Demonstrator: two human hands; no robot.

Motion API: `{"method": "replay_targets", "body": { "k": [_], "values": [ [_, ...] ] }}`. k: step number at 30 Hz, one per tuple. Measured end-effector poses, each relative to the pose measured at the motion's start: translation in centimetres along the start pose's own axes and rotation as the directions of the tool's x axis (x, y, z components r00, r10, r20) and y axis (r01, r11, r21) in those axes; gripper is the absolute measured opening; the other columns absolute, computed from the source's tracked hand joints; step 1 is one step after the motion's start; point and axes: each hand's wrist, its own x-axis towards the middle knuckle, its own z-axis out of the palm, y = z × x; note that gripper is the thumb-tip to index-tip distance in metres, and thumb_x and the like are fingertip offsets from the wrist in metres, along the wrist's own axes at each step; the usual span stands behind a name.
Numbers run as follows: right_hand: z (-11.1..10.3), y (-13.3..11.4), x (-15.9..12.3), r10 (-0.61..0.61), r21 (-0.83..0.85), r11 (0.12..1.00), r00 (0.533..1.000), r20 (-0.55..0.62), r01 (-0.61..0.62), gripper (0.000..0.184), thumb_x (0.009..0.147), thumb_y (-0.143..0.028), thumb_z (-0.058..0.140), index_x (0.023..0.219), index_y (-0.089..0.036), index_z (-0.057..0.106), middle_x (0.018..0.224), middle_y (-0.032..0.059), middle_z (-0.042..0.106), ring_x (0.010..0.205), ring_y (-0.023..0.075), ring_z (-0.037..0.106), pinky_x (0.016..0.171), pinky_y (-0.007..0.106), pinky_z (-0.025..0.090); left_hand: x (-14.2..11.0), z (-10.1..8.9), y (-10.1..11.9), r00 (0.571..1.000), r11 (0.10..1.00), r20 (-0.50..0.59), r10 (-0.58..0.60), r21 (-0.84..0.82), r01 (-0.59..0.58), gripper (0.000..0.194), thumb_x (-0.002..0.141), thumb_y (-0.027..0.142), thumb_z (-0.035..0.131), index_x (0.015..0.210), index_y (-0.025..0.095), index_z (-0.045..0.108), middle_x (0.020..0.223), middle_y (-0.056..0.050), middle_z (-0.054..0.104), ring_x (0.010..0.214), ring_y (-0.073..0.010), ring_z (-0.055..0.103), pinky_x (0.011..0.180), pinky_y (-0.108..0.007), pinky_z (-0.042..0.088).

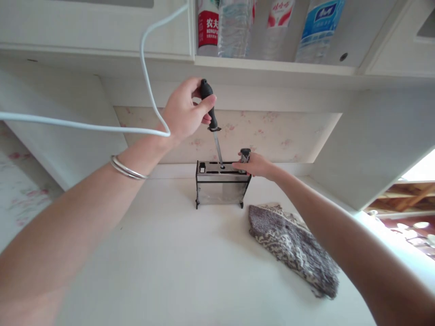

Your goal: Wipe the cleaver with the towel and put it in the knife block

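Observation:
My left hand [186, 108] is closed round the black handle of a sharpening steel [217, 144], which tilts slightly. The lower end of its metal rod meets a round hole in the top of a knife block [222, 192]. This block has a slotted metal top, clear sides and black edges, and stands on the white counter. At its right end my right hand [258, 165] is closed, steadying the block, with the thumb along the top. Beside those fingers rises a short, dark mottled handle [245, 156]; whether they also grip it I cannot tell.
A crumpled grey-and-white patterned cloth [292, 244] lies under my right forearm. Several plastic bottles [234, 29] stand on the shelf above. A white cable [146, 72] loops in front of my left wrist. Cabinet panels [380, 136] flank the counter [190, 262].

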Motion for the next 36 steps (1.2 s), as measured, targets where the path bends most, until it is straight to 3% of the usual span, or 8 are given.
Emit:
{"method": "replay_targets", "body": {
  "k": [4, 9, 12, 19, 25, 29, 33, 36],
  "values": [
    [0.5, -1.6, 0.3, -0.069, -0.13, 0.989, 0.997, 0.018, 0.071, 0.044, 0.072, -0.059, 0.059, 0.082, -0.016, 0.064, 0.059, 0.0022, 0.061, 0.055, 0.0141, 0.057, 0.049, 0.022, 0.04, 1.4, -0.5, 0.3, 0.998, 0.998, -0.04, -0.055, 0.01, 0.056, 0.015, 0.084, 0.032, 0.058, 0.092, 0.021, 0.052, 0.099, -0.003, 0.061, 0.054, -0.0081, 0.059, 0.053, -0.027, 0.054],
    [1.0, -2.1, 0.7, -0.025, -0.081, 0.996, 0.999, 0.036, 0.027, 0.041, 0.071, -0.057, 0.061, 0.08, -0.017, 0.065, 0.054, 0.0013, 0.061, 0.049, 0.0138, 0.056, 0.047, 0.023, 0.04, 4.0, -0.2, 1.3, 0.996, 0.999, -0.081, 0.036, 0.015, -0.035, 0.02, 0.087, 0.03, 0.055, 0.104, 0.023, 0.049, 0.104, -0.001, 0.059, 0.057, -0.0053, 0.057, 0.057, -0.022, 0.052],
    [0.7, -1.8, 0.7, -0.044, -0.045, 0.998, 0.999, 0.032, 0.045, 0.039, 0.07, -0.054, 0.063, 0.076, -0.015, 0.065, 0.05, 0.0011, 0.059, 0.048, 0.0138, 0.056, 0.048, 0.022, 0.041, 3.3, -0.7, 1.7, 0.995, 0.996, -0.038, 0.091, -0.004, -0.091, 0.024, 0.085, 0.034, 0.058, 0.106, 0.026, 0.049, 0.103, 0.0, 0.06, 0.061, -0.0066, 0.058, 0.06, -0.023, 0.053],
    [-3.5, -3.1, 1.0, -0.105, 0.162, 0.98, 0.99, -0.094, 0.12, 0.042, 0.062, -0.05, 0.075, 0.078, -0.013, 0.066, 0.062, 0.0041, 0.063, 0.048, 0.0114, 0.057, 0.044, 0.021, 0.045, -4.5, -3.2, -0.6, 0.946, 0.951, -0.204, 0.251, -0.132, -0.281, 0.029, 0.081, 0.035, 0.063, 0.105, 0.03, 0.047, 0.105, 0.0, 0.058, 0.064, -0.0092, 0.061, 0.063, -0.026, 0.058],
    [-8.5, -6.1, -0.3, -0.196, 0.27, 0.931, 0.961, -0.195, 0.245, 0.04, 0.064, -0.046, 0.076, 0.084, -0.012, 0.067, 0.081, 0.0073, 0.068, 0.053, 0.0084, 0.057, 0.046, 0.02, 0.05, -11.1, -5.1, -4.3, 0.933, 0.974, -0.293, 0.208, -0.029, -0.226, 0.034, 0.079, 0.033, 0.067, 0.105, 0.026, 0.047, 0.108, -0.004, 0.061, 0.074, -0.0124, 0.065, 0.07, -0.029, 0.059],
    [-10.4, -7.8, -2.5, -0.307, 0.233, 0.901, 0.916, -0.257, 0.367, 0.048, 0.076, -0.043, 0.061, 0.106, -0.004, 0.063, 0.095, 0.0104, 0.067, 0.066, 0.0076, 0.06, 0.059, 0.022, 0.049, -14.8, -6.6, -5.8, 0.922, 0.998, -0.383, 0.061, 0.053, -0.044, 0.03, 0.083, 0.034, 0.061, 0.107, 0.027, 0.046, 0.115, -0.005, 0.057, 0.084, -0.0155, 0.066, 0.079, -0.035, 0.058],
    [-9.8, -9.6, -6.0, -0.398, 0.144, 0.873, 0.852, -0.34, 0.465, 0.048, 0.078, -0.043, 0.056, 0.108, -0.005, 0.063, 0.093, 0.0078, 0.067, 0.068, 0.0074, 0.061, 0.064, 0.025, 0.049, -19.1, -8.7, -7.4, 0.912, 0.986, -0.409, 0.029, 0.161, 0.041, 0.028, 0.082, 0.032, 0.061, 0.106, 0.026, 0.049, 0.117, -0.006, 0.056, 0.099, -0.0208, 0.063, 0.081, -0.038, 0.058],
    [-6.3, -10.6, -9.0, -0.472, 0.067, 0.847, 0.802, -0.366, 0.528, 0.038, 0.073, -0.042, 0.067, 0.1, -0.015, 0.068, 0.091, 0.0047, 0.068, 0.072, 0.0111, 0.064, 0.072, 0.027, 0.053, -22.9, -10.6, -8.5, 0.934, 0.952, -0.35, 0.069, 0.304, 0.044, 0.026, 0.079, 0.025, 0.064, 0.103, 0.024, 0.054, 0.113, -0.006, 0.06, 0.103, -0.0221, 0.061, 0.083, -0.04, 0.057]
  ]
}}
